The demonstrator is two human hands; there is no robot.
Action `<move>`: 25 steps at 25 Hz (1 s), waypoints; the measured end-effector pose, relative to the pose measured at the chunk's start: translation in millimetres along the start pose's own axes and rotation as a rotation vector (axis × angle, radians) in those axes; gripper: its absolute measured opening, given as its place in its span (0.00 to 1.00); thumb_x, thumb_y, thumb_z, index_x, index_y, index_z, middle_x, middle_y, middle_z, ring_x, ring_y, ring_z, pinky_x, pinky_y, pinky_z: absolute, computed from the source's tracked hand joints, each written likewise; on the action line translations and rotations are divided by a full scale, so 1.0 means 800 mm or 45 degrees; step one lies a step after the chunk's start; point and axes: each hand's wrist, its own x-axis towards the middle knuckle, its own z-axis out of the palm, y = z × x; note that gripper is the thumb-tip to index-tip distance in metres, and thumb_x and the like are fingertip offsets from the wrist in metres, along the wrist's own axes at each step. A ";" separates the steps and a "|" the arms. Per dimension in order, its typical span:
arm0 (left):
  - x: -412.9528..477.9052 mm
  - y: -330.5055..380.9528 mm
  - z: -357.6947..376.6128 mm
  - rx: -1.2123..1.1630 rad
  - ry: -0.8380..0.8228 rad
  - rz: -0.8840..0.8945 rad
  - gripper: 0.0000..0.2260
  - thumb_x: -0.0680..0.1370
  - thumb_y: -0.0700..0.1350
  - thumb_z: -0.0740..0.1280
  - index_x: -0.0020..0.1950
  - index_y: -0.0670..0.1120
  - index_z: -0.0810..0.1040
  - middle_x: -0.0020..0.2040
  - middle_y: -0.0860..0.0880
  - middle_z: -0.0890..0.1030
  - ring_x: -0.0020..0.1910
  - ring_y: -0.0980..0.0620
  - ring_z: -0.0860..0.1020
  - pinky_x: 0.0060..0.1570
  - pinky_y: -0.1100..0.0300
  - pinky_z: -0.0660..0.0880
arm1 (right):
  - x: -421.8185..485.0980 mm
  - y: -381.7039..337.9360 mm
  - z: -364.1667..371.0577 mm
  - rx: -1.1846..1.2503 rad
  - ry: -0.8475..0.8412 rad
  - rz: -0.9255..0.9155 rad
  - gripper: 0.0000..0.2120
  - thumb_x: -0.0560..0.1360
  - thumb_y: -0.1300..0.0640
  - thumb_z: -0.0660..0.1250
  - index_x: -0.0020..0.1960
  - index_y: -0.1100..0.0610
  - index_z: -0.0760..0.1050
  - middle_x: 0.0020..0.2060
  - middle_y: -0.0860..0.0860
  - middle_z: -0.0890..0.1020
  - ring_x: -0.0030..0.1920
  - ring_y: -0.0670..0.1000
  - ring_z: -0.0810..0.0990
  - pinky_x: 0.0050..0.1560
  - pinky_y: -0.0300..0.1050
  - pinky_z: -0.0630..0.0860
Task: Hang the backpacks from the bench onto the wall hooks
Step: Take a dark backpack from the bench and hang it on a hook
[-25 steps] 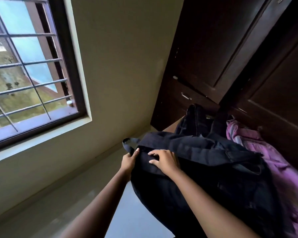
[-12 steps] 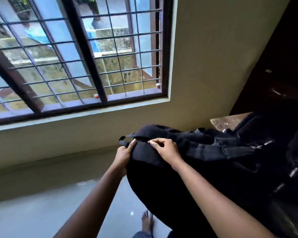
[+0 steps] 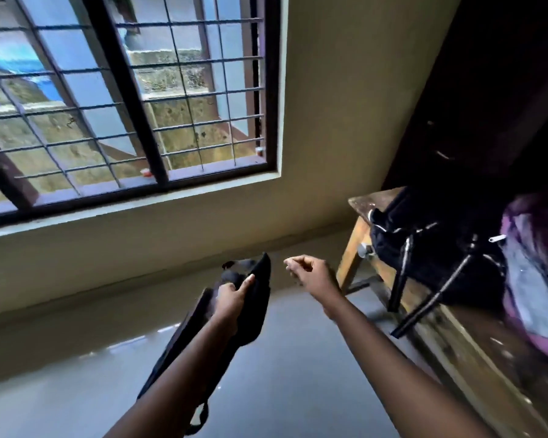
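Over the floor point(image 3: 298, 390), the black backpack point(image 3: 260, 306) hangs from the left hand point(image 3: 231, 298).

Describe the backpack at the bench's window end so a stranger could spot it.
Right of the barred window stands a wooden bench. On its window end lies the black backpack, straps dangling over the edge. Black with pale zip trim, it differs from the purple backpack beside it; the plain black bag hangs from the left hand, off the bench.

Room in a home, barred window point(image 3: 124, 99) in a plain painted wall point(image 3: 345, 105), dark wooden wardrobe point(image 3: 487, 90) (doors shut), wooden bench point(image 3: 456, 336), glossy floor point(image 3: 76, 374)
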 end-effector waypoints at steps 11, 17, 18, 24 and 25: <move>-0.056 0.040 0.179 -0.219 -0.407 -0.025 0.21 0.73 0.53 0.69 0.55 0.36 0.78 0.51 0.38 0.82 0.52 0.40 0.80 0.58 0.46 0.76 | -0.053 0.044 -0.224 -0.132 0.620 0.005 0.12 0.76 0.59 0.65 0.55 0.65 0.78 0.55 0.61 0.80 0.58 0.58 0.78 0.53 0.36 0.74; -0.121 0.099 0.330 -0.406 -0.507 -0.006 0.21 0.73 0.51 0.69 0.61 0.38 0.75 0.58 0.38 0.80 0.57 0.40 0.78 0.61 0.47 0.74 | -0.055 0.109 -0.388 -0.893 0.799 0.212 0.32 0.72 0.50 0.69 0.71 0.58 0.62 0.73 0.61 0.61 0.73 0.59 0.59 0.72 0.52 0.57; -0.126 0.105 0.347 -0.433 -0.486 -0.005 0.22 0.74 0.49 0.69 0.63 0.39 0.74 0.59 0.38 0.79 0.58 0.40 0.78 0.62 0.48 0.74 | -0.052 0.123 -0.410 -0.964 0.758 0.295 0.36 0.72 0.51 0.69 0.74 0.57 0.57 0.74 0.62 0.57 0.75 0.61 0.54 0.73 0.53 0.53; -0.153 0.100 0.420 -0.376 -0.349 -0.105 0.20 0.73 0.50 0.70 0.56 0.35 0.76 0.54 0.37 0.81 0.55 0.40 0.79 0.59 0.44 0.75 | -0.042 0.210 -0.462 -1.032 0.491 0.552 0.31 0.76 0.57 0.59 0.76 0.52 0.50 0.72 0.62 0.61 0.69 0.64 0.65 0.68 0.56 0.65; -0.153 0.098 0.423 -0.383 -0.340 -0.111 0.20 0.73 0.50 0.70 0.56 0.35 0.77 0.53 0.37 0.81 0.54 0.40 0.79 0.59 0.44 0.76 | -0.042 0.215 -0.463 -1.037 0.501 0.509 0.28 0.77 0.59 0.55 0.75 0.52 0.52 0.72 0.61 0.63 0.68 0.64 0.67 0.66 0.55 0.65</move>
